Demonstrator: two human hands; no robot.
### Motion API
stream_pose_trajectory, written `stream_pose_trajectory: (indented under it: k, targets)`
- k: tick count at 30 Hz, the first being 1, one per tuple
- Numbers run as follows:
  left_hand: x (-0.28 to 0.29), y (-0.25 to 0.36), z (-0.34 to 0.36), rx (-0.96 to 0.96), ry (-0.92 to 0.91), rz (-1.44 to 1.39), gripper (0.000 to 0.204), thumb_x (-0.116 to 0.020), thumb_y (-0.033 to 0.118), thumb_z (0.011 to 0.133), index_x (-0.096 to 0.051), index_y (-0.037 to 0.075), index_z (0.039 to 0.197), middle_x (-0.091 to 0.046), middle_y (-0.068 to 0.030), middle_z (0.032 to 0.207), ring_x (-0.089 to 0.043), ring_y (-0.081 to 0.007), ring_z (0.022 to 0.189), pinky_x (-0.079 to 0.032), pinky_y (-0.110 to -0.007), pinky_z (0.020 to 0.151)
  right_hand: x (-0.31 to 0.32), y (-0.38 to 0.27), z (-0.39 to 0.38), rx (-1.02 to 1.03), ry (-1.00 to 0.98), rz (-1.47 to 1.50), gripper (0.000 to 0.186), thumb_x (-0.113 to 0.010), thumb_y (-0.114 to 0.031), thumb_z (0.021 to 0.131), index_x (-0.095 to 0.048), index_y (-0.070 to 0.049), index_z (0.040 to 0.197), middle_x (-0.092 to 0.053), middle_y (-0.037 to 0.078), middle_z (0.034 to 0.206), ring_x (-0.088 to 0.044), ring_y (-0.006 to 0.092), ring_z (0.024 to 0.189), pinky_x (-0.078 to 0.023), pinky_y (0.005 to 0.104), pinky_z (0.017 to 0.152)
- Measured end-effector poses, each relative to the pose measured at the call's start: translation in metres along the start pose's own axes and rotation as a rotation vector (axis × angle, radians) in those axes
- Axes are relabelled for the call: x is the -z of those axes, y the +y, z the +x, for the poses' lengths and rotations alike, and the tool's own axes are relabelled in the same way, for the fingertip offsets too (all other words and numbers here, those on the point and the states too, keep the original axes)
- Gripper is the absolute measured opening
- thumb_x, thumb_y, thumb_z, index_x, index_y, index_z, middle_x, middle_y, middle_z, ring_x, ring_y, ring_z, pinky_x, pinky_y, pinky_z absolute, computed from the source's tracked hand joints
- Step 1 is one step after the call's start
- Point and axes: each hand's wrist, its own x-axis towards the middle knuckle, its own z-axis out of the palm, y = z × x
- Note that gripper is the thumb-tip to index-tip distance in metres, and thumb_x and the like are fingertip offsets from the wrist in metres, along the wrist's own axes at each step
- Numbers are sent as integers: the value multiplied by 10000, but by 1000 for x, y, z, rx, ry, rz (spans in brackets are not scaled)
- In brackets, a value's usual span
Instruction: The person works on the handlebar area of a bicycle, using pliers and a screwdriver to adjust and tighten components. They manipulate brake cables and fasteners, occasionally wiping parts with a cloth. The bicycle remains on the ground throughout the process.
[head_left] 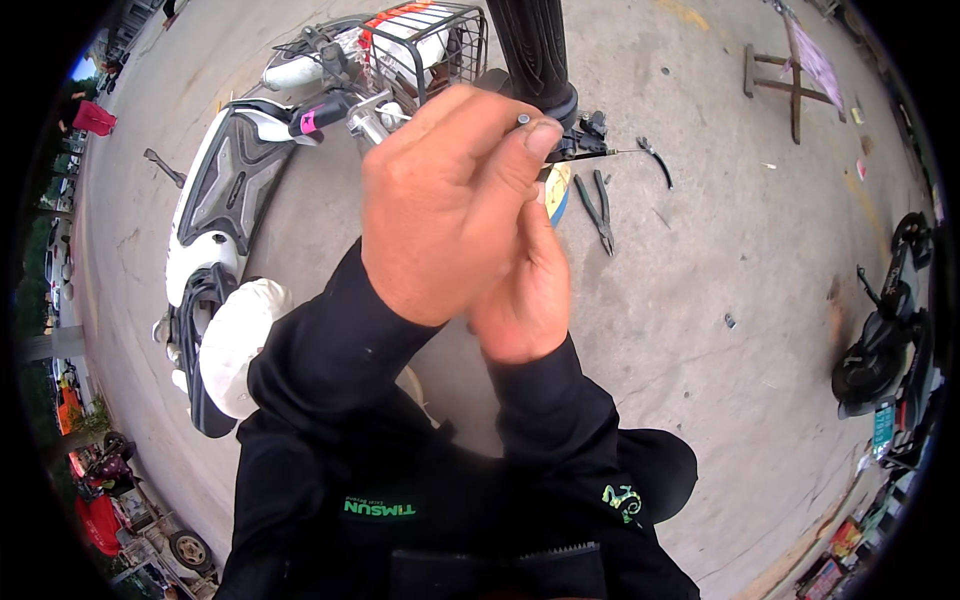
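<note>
Our left grip [445, 195] is pinching a metal pin [523, 119] above our right grip [528, 292], whose hold we cannot tell.

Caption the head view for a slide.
Left hand pinches a small metal piece beside the right hand; white scooter and pliers nearby.

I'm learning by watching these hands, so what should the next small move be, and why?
Perhaps turn the left hand slightly to expose the small metal piece: only its end shows between thumb and finger, and the left hand covers part of the right hand, hiding most of its fingers.
</note>
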Motion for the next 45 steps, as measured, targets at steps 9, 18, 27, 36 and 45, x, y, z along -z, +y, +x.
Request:
stream_pose_trajectory:
  k: [9, 18, 27, 36, 45]
  targets:
    - [30, -99, -55, 850, 101, -1005, 324, -497, 306, 1052, -587, -5, 1060, -673, -111, 910, -730, -211, 849, -598, -241, 650, 15, 1, 14, 335, 24, -796, 368, -520, -311, 1045, -584, 43, 1122, -640, 79, 843, -593, 114, 689, -475, 235, 612]
    - [14, -110, -66, 534, -186, -179, 262, -518, 242, 1049, -598, 0, 991, -598, -30, 784, -609, -89, 676, -529, -235, 590, 9, 3, 10, 525, 218, -1378, 303, -482, -251, 1063, -596, 30, 1073, -660, 94, 819, -605, 124, 661, -486, 259, 624]
    - [19, -60, -42, 468, 180, -788, 205, -574, 155, 1019, -536, 6, 1154, -599, -32, 839, -616, -94, 692, -514, -229, 580, 12, 3, 13, 317, 107, -535, 521, -425, -449, 1056, -598, 38, 1125, -662, 130, 829, -601, 169, 621, -457, 284, 563]
    - [-25, -4, -14, -293, 205, 61, 432, -661, 17, 798, -652, -3, 1229, -514, -48, 791, -546, -147, 628, -444, -274, 519, 14, 3, 5, -140, -274, 291, 466, -465, -442, 1040, -594, 1, 1104, -645, 78, 940, -567, 138, 728, -435, 262, 615]
    - [-15, -16, -19, -188, 181, -243, 272, -754, 40, 706, -680, 50, 968, -588, -64, 774, -585, -228, 607, -473, -311, 520, 16, 8, 1, 82, 71, -80, 396, -499, -402, 1033, -605, -21, 1045, -644, 60, 891, -565, 134, 703, -443, 257, 609]
